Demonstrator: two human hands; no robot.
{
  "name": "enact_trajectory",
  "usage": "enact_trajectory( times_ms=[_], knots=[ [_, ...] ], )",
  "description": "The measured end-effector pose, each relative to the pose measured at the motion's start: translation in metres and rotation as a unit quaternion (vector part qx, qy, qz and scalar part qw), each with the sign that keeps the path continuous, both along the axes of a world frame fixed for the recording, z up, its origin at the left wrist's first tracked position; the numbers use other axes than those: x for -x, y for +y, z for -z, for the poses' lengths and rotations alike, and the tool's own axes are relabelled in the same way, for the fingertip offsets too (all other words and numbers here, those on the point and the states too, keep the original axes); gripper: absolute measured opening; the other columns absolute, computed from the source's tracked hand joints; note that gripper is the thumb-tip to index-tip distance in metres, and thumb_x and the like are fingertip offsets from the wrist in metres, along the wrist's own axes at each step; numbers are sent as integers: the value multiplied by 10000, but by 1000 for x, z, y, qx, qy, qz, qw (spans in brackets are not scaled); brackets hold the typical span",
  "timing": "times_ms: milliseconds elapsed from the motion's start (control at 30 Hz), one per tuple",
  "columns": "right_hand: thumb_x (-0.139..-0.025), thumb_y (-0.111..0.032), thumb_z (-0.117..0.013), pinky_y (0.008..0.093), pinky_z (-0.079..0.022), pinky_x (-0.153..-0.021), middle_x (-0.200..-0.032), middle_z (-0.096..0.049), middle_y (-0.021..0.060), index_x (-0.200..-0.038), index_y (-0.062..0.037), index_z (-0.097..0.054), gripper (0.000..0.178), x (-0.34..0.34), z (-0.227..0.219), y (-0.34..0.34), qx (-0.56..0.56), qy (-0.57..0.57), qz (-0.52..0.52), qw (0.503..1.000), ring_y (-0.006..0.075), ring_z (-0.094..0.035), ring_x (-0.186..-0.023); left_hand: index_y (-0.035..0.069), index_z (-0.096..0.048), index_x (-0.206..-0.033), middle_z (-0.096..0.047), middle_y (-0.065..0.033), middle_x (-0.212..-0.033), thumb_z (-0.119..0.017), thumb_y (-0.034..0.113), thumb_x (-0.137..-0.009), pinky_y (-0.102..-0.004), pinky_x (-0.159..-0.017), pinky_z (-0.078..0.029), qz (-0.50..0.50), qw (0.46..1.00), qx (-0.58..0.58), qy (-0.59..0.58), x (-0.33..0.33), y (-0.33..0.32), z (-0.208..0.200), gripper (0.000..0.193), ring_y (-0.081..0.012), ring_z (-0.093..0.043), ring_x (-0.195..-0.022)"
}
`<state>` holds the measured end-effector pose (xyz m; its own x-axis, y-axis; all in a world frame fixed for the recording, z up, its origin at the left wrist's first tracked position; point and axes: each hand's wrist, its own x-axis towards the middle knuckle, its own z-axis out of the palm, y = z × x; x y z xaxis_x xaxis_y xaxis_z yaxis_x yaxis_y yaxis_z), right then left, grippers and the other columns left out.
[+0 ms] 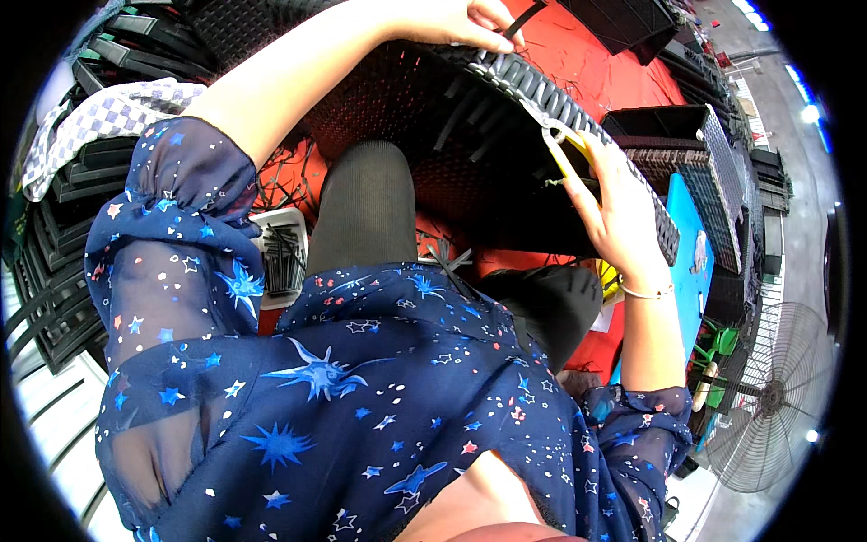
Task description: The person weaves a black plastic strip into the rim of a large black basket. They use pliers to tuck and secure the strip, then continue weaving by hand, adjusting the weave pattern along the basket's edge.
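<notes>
A large black wicker piece (pixel 388 108) stands across my knees, its plaited grey-black rim (pixel 533 86) running from upper middle to right. At the top, my left hand (pixel 465 23) rests over this rim, thumb and fingers pinching a flat black strip (pixel 526 16) that sticks up. My right hand (pixel 623 203) is closed around yellow-handled pliers (pixel 562 155). Their metal jaws touch or lie very close to the rim; I cannot tell whether they grip a strand. Several loose strip ends (pixel 461 113) hang on the wicker's inner side.
A white tray (pixel 298 280) of short black pieces lies left of my knee. Red sheeting (pixel 587 54) with scraps covers the floor. Woven boxes (pixel 668 135) and a blue panel (pixel 686 262) stand right, near a large fan (pixel 772 397). Black frames (pixel 63 262) are stacked left.
</notes>
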<state>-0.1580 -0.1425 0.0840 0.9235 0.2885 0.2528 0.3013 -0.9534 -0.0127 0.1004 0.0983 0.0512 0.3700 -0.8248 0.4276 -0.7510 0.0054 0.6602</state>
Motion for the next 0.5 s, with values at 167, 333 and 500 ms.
enact_trajectory(
  times_ms=[167,333,500],
  knots=[
    [-958,-340,-697,430,-544,-873,-1139,-640,214,-1393,-1,-512,582,-1,-8,7,11,0,17,1000,394,-665,-1021,71,-798,-1062,-684,-169,-1261,-765,369,-909,-397,-1015,-490,-54,991,10,-123,4,8,5,337,-318,-637,-1194],
    [-954,-356,-696,410,-556,-783,-1089,-637,192,-1380,7,-515,588,-8,-11,26,23,-12,21,999,370,-677,-932,72,-819,-989,-690,-127,-1169,-806,319,-871,-366,-934,-474,75,993,-66,68,10,15,-18,275,-247,-620,-1100],
    [-944,-377,-705,397,-548,-693,-1020,-620,167,-1378,6,-526,607,-13,-16,44,49,-22,-8,999,333,-677,-837,90,-825,-987,-688,-150,-1170,-816,315,-858,-381,-985,-444,74,995,-53,45,21,31,-12,259,-266,-605,-1120]
  ],
)
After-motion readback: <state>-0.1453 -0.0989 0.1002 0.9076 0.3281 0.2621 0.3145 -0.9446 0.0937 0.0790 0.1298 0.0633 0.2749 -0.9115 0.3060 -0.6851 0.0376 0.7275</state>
